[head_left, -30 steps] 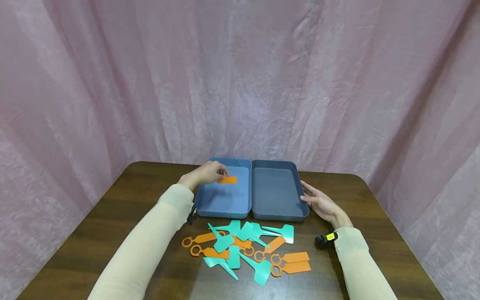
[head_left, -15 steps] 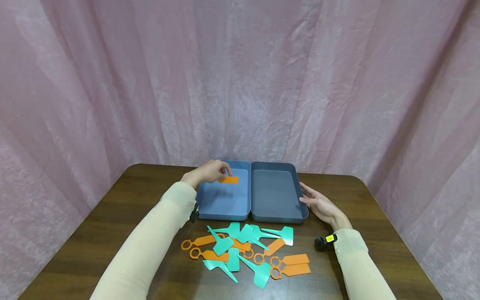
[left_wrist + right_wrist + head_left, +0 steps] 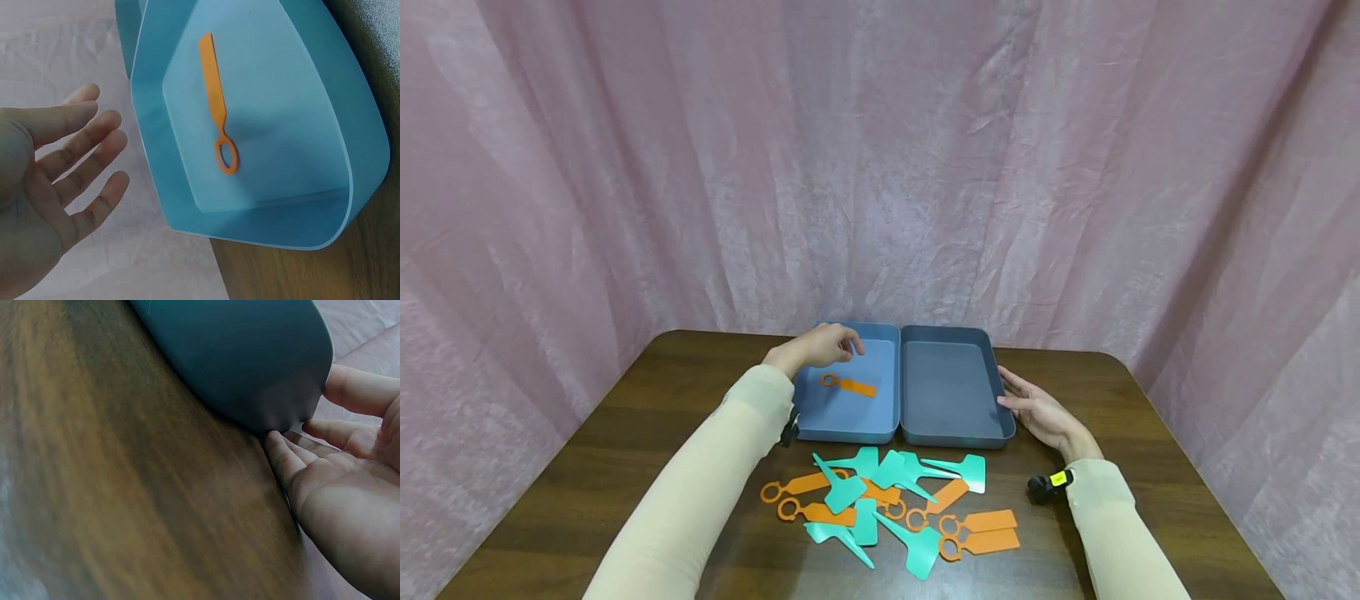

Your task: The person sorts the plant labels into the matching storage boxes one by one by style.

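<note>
An orange plant tag with a ring at one end (image 3: 858, 388) lies flat in the blue tray (image 3: 868, 419). My left hand (image 3: 824, 345) is held over that tray's left part and holds nothing. In the left wrist view the fingers of this hand (image 3: 69, 162) are spread and loosely bent, apart from the tag (image 3: 214, 94). My right hand (image 3: 1037, 408) touches the right side of the dark grey tray (image 3: 951, 379). Up close, the right hand's fingertips rest against the wall of the grey tray (image 3: 250, 362), its fingers mostly straight.
In front of the trays lies a loose, overlapping spread of teal T-shaped plant labels (image 3: 920, 552) and orange ring tags (image 3: 992, 540) on the brown wooden table (image 3: 715, 533). The two trays stand side by side. A pink curtain (image 3: 880, 167) hangs behind the table.
The left hand has let go of the orange plant tag, which has dropped from its fingers onto the blue tray's floor. The right hand has stayed at the grey tray.
</note>
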The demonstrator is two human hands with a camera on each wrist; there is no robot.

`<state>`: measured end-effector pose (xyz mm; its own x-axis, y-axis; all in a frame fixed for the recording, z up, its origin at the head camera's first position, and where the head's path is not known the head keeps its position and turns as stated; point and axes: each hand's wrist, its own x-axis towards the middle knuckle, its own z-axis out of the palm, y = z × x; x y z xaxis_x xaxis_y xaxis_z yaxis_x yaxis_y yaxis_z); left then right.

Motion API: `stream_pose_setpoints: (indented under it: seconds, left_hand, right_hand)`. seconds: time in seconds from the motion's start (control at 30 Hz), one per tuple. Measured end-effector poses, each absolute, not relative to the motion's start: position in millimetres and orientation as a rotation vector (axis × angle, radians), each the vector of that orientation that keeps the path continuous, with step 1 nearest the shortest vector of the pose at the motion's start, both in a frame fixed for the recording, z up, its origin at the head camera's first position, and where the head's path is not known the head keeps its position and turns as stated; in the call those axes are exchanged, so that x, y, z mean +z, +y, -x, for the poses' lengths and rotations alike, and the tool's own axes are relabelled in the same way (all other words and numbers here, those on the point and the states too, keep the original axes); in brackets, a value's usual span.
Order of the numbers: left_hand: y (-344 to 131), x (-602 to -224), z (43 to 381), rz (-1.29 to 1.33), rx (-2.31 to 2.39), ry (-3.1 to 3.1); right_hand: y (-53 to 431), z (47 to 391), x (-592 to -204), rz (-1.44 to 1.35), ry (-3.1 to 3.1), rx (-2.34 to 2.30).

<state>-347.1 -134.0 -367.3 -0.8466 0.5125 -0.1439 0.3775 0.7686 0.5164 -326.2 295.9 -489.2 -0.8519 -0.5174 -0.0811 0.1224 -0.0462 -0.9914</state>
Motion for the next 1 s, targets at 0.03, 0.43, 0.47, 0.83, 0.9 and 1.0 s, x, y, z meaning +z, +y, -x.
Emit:
stream_pose_setpoints:
  seconds: [0.03, 0.43, 0.47, 0.83, 0.9, 1.0]
  left_hand:
    - [-134, -367, 347, -0.694, 0.703, 2.686]
    - [-134, -364, 333, -0.760, 0.786, 2.683]
    - [-135, -364, 331, -0.777, 0.788, 2.684]
    - [-137, -366, 310, -0.885, 0.872, 2.644]
    - [-138, -367, 305, -0.887, 0.887, 2.637]
    - [-140, -368, 297, -0.900, 0.897, 2.635]
  right_hand:
    - [296, 326, -489, 0.419, 1.797, -1.952]
    - [296, 324, -488, 0.416, 1.802, -1.941]
    - [296, 325, -487, 0.417, 1.803, -1.940]
    - [297, 328, -488, 0.420, 1.794, -1.957]
    - [297, 328, -489, 0.418, 1.794, -1.957]
    - [297, 327, -490, 0.433, 1.802, -1.947]
